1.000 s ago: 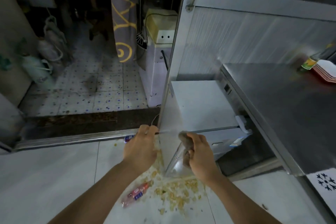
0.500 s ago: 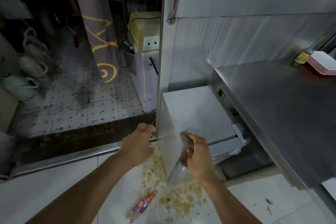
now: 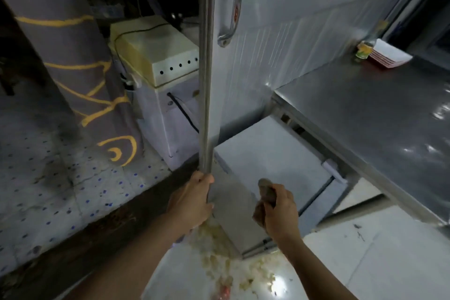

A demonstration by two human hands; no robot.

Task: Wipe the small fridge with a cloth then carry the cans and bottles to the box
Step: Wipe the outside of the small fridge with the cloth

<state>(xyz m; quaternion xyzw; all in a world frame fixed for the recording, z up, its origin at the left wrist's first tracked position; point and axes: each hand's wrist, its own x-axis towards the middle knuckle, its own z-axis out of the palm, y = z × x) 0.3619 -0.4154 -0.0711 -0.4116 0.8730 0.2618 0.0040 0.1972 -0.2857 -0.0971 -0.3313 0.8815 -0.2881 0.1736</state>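
Brown cloth (image 3: 266,196) gripped in right hand (image 3: 280,212); left hand (image 3: 192,204) clasps door edge (image 3: 207,105).

No legible text, seemingly; blurred.

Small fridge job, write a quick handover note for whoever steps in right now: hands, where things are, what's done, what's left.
Left hand: grips the edge of the metal door beside the fridge.
Right hand: grips the brown cloth, held at the small fridge's front corner.
Floor: spilled food scraps by the fridge base; a red bottle lies at the bottom edge.
Done: cannot tell how much is wiped.
Left: finish wiping, then carry cans and bottles; the box is not in view.
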